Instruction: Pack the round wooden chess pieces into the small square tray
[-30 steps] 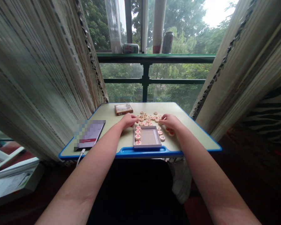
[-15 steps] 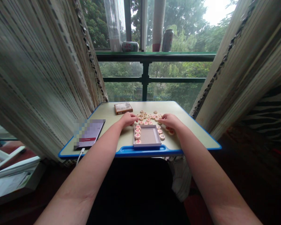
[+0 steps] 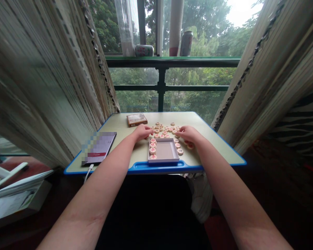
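Round wooden Chinese chess pieces (image 3: 170,129) with red or dark characters lie scattered on the small table, beyond a shallow open box (image 3: 168,150). Inside the box, several red-marked pieces (image 3: 152,150) line its left wall. My left hand (image 3: 143,132) is left of the scatter, fingers bent together, with a piece at its fingertips. Across from it, my right hand (image 3: 188,134) has thumb and fingers closed at a piece (image 3: 177,134) on the right edge of the scatter. More pieces (image 3: 180,151) rest outside the box's right wall, some partly under my right hand.
A flat brown box lid (image 3: 137,119) sits at the table's back left. On the left lies a tablet (image 3: 100,147) with a white cable (image 3: 88,173). The table (image 3: 219,156) has a blue rim and front groove. Curtains, a railing and cans (image 3: 186,43) stand beyond.
The view has shifted very slightly. Both hands keep their places at the scattered pieces, and no piece has visibly moved.
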Demonstrator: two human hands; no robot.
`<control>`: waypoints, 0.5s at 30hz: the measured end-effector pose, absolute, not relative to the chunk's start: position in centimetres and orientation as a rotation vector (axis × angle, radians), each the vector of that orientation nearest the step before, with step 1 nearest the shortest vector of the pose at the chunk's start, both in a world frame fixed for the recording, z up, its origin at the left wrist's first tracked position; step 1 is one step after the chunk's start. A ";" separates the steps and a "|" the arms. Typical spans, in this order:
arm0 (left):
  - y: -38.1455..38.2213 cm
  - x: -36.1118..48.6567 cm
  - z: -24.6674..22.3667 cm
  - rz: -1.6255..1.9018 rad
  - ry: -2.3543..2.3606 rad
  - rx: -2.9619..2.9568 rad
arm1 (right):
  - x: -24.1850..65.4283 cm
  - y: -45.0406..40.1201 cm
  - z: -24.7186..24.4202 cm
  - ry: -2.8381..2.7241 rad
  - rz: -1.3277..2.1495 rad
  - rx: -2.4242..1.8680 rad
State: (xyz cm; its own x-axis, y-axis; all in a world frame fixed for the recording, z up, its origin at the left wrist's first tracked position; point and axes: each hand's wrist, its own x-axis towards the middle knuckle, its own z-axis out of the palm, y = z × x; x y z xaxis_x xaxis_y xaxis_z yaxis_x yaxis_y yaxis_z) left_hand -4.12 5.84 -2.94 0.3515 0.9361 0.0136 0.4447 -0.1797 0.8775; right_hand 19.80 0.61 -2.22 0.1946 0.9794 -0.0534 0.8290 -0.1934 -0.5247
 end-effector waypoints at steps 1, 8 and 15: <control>5.8 -4.1 -2.9 0.740 1.223 1.782 | 19.8 0.7 -2.3 -1.699 0.541 -2.096; 5.8 -4.1 -3.0 0.747 1.208 1.790 | 20.0 0.8 -2.3 -1.738 0.528 -2.105; 5.9 -4.0 -3.1 0.755 1.211 1.761 | 19.8 0.7 -2.2 -1.684 0.575 -2.111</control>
